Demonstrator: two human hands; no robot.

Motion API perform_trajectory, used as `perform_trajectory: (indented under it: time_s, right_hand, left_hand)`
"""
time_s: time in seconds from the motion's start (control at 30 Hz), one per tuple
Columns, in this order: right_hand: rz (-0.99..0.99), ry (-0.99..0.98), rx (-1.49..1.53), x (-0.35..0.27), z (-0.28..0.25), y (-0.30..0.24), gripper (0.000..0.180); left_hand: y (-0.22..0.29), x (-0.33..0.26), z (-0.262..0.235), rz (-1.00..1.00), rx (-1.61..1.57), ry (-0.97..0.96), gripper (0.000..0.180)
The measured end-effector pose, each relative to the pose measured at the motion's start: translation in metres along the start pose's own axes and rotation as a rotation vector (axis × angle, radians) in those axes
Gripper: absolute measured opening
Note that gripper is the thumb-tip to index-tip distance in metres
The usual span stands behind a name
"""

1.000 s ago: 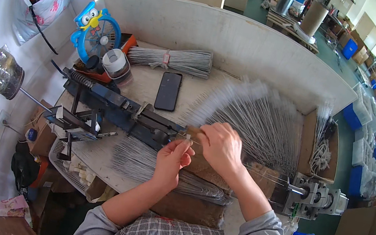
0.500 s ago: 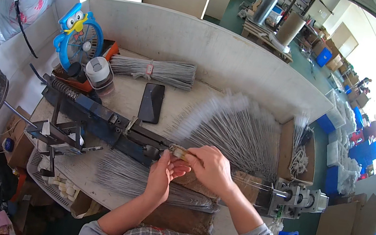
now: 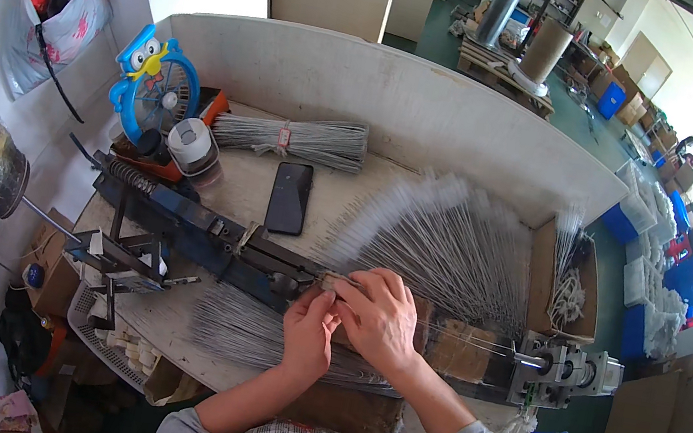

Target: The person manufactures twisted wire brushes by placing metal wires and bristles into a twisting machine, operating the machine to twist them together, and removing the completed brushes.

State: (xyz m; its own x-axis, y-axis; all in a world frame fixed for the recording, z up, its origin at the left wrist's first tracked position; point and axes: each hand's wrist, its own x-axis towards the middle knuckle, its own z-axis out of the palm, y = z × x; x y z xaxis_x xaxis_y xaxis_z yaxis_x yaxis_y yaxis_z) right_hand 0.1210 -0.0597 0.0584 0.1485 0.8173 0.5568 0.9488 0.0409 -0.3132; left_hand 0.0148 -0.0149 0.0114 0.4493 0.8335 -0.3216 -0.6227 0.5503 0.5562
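My two hands meet at the right end of a long black metal rail fixture (image 3: pixel 205 229). The fingers of my right hand (image 3: pixel 383 323) are pinched around a small tan piece (image 3: pixel 332 279) at the rail's tip. Just below it, the thumb and fingers of my left hand (image 3: pixel 309 338) are pressed together close to the right fingertips; what they hold is too small to make out. To the right of my right hand, thin wires (image 3: pixel 478 340) stretch toward a metal clamp machine (image 3: pixel 564 374). Beneath my wrists lies a bundle of thin grey wires (image 3: pixel 239 327).
A large fan of wires (image 3: pixel 452 249) spreads behind my right hand. A phone (image 3: pixel 290 197), a tied wire bundle (image 3: pixel 314 139), a lidded jar (image 3: pixel 194 145) and a blue toy fan (image 3: pixel 156 86) lie farther back. A cardboard box (image 3: pixel 588 301) stands right, a basket (image 3: pixel 99 331) front left.
My left fingers have closed up and moved nearer to the right fingertips, where they were loosely spread. My right hand has curled over the tan piece. The whole view has shifted slightly.
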Motion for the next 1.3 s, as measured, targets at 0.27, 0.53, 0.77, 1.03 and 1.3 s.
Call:
perform_trajectory:
  time_s: [0.27, 0.53, 0.77, 1.03, 1.3]
  right_hand:
    - [-0.009, 0.017, 0.079, -0.010, -0.007, 0.012, 0.022]
    - [0.361, -0.229, 0.728, -0.041, 0.018, -0.005, 0.028]
    - [0.705, -0.397, 1.179, -0.039, 0.019, -0.005, 0.038]
    - [0.406, -0.176, 0.581, -0.037, 0.021, -0.004, 0.045]
    - [0.394, -0.211, 0.552, -0.030, 0.017, -0.003, 0.045]
  left_hand:
    - [-0.004, 0.004, -0.002, 0.043, 0.054, -0.023, 0.011]
    - [0.011, -0.001, 0.009, -0.080, -0.016, 0.051, 0.018]
    - [-0.005, 0.004, -0.011, -0.090, -0.064, 0.071, 0.025]
    - [-0.001, 0.000, -0.005, 0.004, 0.098, -0.070, 0.011]
    - [-0.006, 0.004, -0.008, 0.028, 0.012, -0.056, 0.013]
